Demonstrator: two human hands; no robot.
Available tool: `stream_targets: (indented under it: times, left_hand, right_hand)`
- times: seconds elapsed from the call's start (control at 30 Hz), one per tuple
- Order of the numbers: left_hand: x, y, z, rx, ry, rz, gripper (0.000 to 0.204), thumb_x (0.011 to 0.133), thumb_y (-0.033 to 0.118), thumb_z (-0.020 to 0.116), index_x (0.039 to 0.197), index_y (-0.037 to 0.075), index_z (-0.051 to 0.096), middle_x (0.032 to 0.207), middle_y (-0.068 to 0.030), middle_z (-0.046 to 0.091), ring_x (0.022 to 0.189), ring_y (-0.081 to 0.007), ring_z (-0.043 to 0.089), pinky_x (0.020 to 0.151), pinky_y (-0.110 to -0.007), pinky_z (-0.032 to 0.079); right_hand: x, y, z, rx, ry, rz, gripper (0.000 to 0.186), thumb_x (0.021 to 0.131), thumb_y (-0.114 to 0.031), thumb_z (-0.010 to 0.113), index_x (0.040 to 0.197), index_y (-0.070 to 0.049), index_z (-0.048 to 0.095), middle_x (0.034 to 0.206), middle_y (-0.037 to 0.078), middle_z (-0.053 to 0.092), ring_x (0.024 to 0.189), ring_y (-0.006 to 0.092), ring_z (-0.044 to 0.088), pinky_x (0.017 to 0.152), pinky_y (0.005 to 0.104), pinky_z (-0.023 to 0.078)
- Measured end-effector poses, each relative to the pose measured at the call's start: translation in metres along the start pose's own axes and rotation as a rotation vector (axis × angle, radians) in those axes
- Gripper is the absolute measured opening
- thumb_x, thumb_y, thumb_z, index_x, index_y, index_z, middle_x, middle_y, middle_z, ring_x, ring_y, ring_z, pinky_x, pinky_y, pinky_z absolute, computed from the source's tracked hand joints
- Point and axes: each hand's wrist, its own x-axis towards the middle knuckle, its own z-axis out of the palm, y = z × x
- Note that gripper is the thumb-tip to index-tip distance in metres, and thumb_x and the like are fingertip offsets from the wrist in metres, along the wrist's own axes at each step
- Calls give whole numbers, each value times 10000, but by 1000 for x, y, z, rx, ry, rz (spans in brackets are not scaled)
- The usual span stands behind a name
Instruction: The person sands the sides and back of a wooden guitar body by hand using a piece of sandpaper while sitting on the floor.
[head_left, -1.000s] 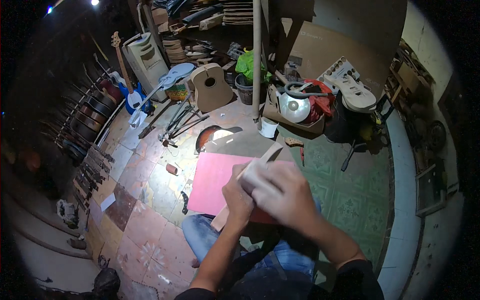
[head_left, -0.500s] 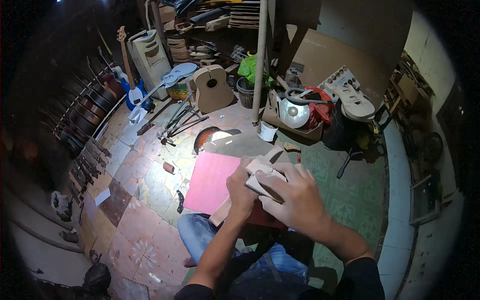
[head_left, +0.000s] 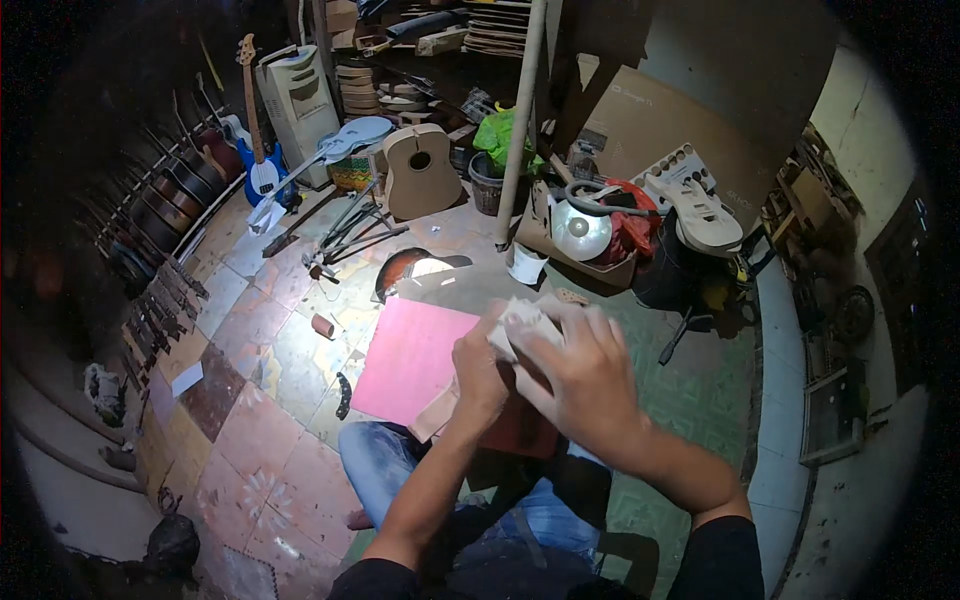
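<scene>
My left hand [head_left: 480,365] is closed around a long pale piece of wood [head_left: 432,414], whose lower end sticks out below the wrist. My right hand [head_left: 585,375] lies over the upper part, its fingers curled and thumb pressed on a pale, dusty block [head_left: 530,322] against the wood. Where the block and the wood meet is mostly hidden by the fingers. Both hands are above a pink sheet [head_left: 410,360] that lies in front of my knees.
A brown cylinder [head_left: 322,325] and a small black curved piece [head_left: 344,395] lie on the tiles at left. Beyond the sheet are a sunburst guitar-shaped panel [head_left: 395,268] and a white cup [head_left: 527,265]. An unfinished acoustic guitar body [head_left: 422,185] stands behind, near a pole [head_left: 520,130].
My right hand has moved slightly up and left over the wood, covering more of its upper end. The wood's far end no longer shows. The view has shifted a little.
</scene>
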Motion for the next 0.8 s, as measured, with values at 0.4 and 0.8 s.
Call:
stream_targets:
  times: [0.4,0.8]
  left_hand:
    - [2,-31,12,148,113,63,243,891,233,639,1052,60,699,816,-219,695,771,-436,672,651,-492,491]
    - [12,-34,21,268,88,-54,135,875,128,622,938,39,701,813,-219,692,842,-431,693,692,-464,508]
  right_hand:
    - [10,1,15,-157,40,-90,447,758,-175,759,1197,-150,680,1184,108,609,1025,297,571,822,416,429]
    - [30,11,19,-238,12,-84,394,756,-184,749,1144,-142,698,1182,106,620,977,283,569,764,405,425]
